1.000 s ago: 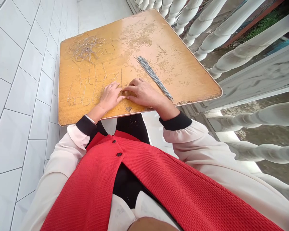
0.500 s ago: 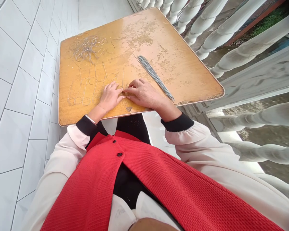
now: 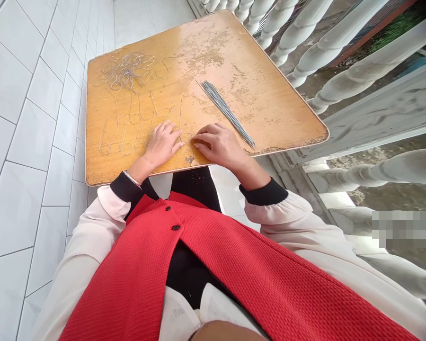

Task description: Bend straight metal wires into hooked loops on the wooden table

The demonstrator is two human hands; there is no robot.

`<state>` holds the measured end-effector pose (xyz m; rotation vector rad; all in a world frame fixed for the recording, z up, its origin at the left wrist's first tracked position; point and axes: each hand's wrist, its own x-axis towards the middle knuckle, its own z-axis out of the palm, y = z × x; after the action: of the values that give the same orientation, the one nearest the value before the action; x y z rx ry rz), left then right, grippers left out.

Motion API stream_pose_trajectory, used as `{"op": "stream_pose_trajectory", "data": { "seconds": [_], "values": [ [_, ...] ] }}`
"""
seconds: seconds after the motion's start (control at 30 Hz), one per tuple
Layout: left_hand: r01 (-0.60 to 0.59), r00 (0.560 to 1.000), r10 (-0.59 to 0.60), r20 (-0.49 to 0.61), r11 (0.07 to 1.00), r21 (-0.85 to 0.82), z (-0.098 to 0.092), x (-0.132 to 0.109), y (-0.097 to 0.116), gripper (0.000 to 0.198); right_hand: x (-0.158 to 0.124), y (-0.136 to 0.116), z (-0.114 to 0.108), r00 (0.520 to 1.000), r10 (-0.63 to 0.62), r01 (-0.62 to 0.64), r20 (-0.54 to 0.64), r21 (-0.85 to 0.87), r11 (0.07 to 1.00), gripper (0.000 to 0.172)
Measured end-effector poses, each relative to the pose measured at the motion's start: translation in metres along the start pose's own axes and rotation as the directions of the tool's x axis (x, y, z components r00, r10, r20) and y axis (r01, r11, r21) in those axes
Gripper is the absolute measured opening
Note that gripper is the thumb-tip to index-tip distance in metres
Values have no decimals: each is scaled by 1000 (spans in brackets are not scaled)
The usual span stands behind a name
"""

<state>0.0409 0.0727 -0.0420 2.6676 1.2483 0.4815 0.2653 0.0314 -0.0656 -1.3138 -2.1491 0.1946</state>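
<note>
- One looped wire (image 3: 186, 137) is seen on the wooden surface (image 3: 270, 94), close to its near edge, in the gap between the two hands.
- Its round loop lies at the near end. Its straight stem runs away from the person, so the long axis points toward the far edge.
- The left hand (image 3: 161, 144) is laid palm down to the left of the loop, with its fingertips touching or just beside the wire. Its grip is spread flat, with nothing clamped.
- The right hand (image 3: 222, 147) is rested to the right of the loop, fingers bent, their tips just beside it. Whether its grip is closed on anything cannot be told, as the thumb is hidden.
- The left hand appears slightly nearer to the stem and the right slightly nearer to the loop.
- One bundle of straight wires (image 3: 227, 113) is laid slantwise just beyond the right hand. Its strands are too fine to be counted.
- Two rows of looped pieces (image 3: 128, 132), roughly eight in all, are set out beyond and left of the left hand.
- One tangle of wire (image 3: 126, 70) is left at the far left corner.
</note>
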Motion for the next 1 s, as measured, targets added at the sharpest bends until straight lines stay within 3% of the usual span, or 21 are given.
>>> {"op": "stream_pose_trajectory", "data": {
  "seconds": [0.2,0.43,0.77,1.0],
  "values": [
    [-1,1000,1,10,1000,17,2,-1,1,27,2,-9,4,999,-33,34,31,-21,999,37],
    [22,999,-22,37,1000,5,-3,-1,-1,42,1,-5,8,999,-42,40,-24,-49,998,33],
    [35,995,-34,96,999,-8,-3,-1,3,34,3,-11,7,990,-133,134,53,-14,991,38],
    [-13,999,13,36,1000,10,-2,-2,5,28,4,-9,10,990,-136,136,44,-3,991,38]
  ]
}}
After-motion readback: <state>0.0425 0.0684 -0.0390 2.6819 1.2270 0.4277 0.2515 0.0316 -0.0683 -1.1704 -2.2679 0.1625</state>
